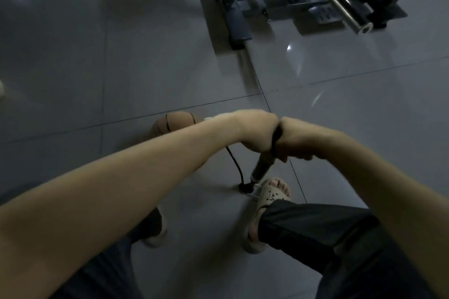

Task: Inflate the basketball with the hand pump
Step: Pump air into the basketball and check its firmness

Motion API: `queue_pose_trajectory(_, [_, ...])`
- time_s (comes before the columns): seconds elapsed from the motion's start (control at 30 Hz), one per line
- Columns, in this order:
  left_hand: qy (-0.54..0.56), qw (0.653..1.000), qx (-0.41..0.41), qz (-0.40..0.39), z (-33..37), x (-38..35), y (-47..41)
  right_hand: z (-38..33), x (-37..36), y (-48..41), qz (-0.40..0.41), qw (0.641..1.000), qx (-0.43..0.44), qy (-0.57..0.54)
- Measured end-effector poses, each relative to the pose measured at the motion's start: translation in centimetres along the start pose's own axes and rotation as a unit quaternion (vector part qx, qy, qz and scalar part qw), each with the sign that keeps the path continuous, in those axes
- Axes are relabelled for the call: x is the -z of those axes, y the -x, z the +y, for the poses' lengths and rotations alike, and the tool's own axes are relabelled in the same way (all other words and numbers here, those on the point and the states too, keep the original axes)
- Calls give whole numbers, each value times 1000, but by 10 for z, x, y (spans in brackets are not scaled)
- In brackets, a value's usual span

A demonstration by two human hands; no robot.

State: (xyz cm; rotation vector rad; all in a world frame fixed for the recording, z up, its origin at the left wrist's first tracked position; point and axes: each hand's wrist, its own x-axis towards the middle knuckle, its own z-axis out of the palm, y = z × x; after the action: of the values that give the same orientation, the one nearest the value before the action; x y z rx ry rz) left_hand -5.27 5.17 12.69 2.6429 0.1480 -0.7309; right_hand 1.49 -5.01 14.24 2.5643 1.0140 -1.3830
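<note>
Hand pump [261, 168]: rigid, light, upright on floor [145, 68], foot frame under right sandal [272, 198]; left hand [255, 131] and right hand [295, 139] clenched on its handle; hose [237, 165] limp, running toward 10 o'clock to basketball [173, 122], likely soft.

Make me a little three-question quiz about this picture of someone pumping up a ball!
1. True or false: both hands grip the pump handle.
2. What holds the pump's foot bar down on the floor?
A. a dumbbell
B. the sandal on the right foot
C. the basketball
3. Fill in: the black hose runs from the pump's base toward the ____.

Key
1. True: the left hand and right hand are closed on it side by side.
2. B.
3. basketball, lying on the floor tiles beyond the left forearm; the hose's far end is hidden by that arm.
</note>
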Motion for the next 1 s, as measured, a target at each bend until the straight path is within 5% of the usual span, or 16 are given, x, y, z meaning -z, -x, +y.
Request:
queue_pose_trajectory(0.37, [-80,995,24,49,-29,-130,-42,36,-113,-90,62,996,12,55])
queue_pose_trajectory(0.63, [-30,999,36,6,-6,-36,-5,11,-34,-44,1,996,2,87])
queue_pose_trajectory(0.77, [21,999,2,26,10,17,16,8,13,0,27,999,32,-25])
queue_pose_trajectory(1.0, [-45,997,30,63,-20,-103,-27,32,-92,-75,62,996,32,48])
